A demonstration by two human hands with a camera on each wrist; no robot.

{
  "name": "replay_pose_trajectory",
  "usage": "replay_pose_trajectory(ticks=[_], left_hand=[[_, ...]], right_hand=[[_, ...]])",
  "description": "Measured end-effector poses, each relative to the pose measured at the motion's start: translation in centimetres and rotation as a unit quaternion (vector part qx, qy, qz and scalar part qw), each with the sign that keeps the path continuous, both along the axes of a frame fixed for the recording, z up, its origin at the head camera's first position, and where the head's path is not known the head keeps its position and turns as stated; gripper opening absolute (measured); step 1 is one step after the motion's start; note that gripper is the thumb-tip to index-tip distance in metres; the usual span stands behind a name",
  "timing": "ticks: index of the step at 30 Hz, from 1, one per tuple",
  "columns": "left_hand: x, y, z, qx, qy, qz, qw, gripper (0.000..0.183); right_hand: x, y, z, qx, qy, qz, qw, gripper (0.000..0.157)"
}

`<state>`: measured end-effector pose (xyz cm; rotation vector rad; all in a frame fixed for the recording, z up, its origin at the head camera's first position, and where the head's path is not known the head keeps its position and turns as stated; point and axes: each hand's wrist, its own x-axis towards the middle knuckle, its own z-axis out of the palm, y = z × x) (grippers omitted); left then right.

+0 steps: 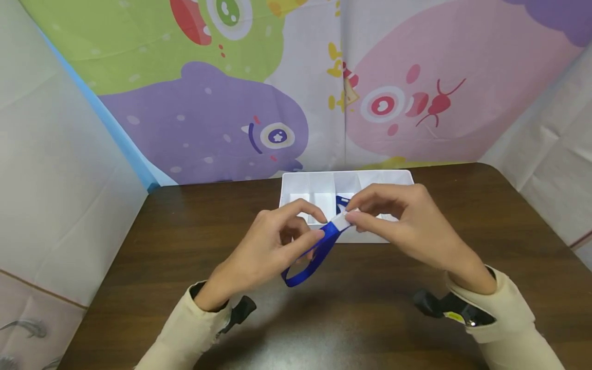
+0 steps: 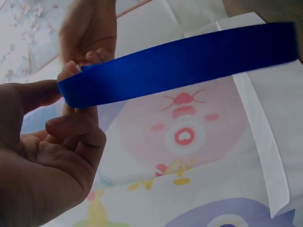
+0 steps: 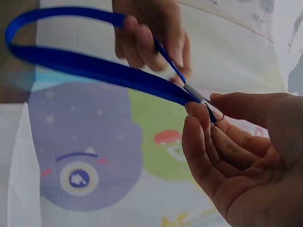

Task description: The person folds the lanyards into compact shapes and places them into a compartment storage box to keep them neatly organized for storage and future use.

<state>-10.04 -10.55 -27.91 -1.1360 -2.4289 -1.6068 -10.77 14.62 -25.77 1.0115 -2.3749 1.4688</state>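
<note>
Both hands hold a short blue wrist strap (image 1: 324, 253) in front of a white compartment box. My left hand (image 1: 261, 252) pinches the ribbon near its pale end clasp (image 1: 341, 221), and the loop hangs below those fingers. Between the thumb and fingertips of my right hand (image 1: 413, 221) is the clasp end. A thin metal ring (image 3: 221, 115) shows beside the right fingertips in the right wrist view. In the left wrist view the ribbon (image 2: 184, 59) stretches broad across the frame, partly covering the other hand. A small dark blue tab (image 1: 341, 200) sticks up past the clasp.
The white box (image 1: 370, 237) with several compartments stands at the back of the brown wooden table (image 1: 203, 216), just behind the hands. A cartoon-printed cloth (image 1: 222, 128) hangs along the table's far edge. Pale cloth (image 1: 41, 154) hangs at the sides.
</note>
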Motion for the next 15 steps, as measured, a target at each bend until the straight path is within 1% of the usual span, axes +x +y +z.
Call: replay_pose_trajectory(ticks=[4,7,11,15], left_hand=[[0.0,-0.4,0.3,-0.032,-0.011,-0.001,0.9994,0.011],[0.0,-0.8,0.5,-0.046,-0.017,0.0,0.9988,0.009],[0.0,-1.2,0.8,-0.052,-0.01,0.007,0.9985,0.006],[0.0,-1.5,1.1,-0.056,0.003,0.026,0.9981,0.006]], right_hand=[[-0.2,1.3,0.7,-0.005,0.001,-0.025,1.0,0.015],[-0.3,2.4,1.2,-0.011,0.002,-0.046,0.999,0.016],[-0.4,3.8,1.8,-0.02,-0.001,-0.074,0.997,0.017],[-0.6,4.8,2.1,-0.028,-0.009,-0.094,0.995,0.016]])
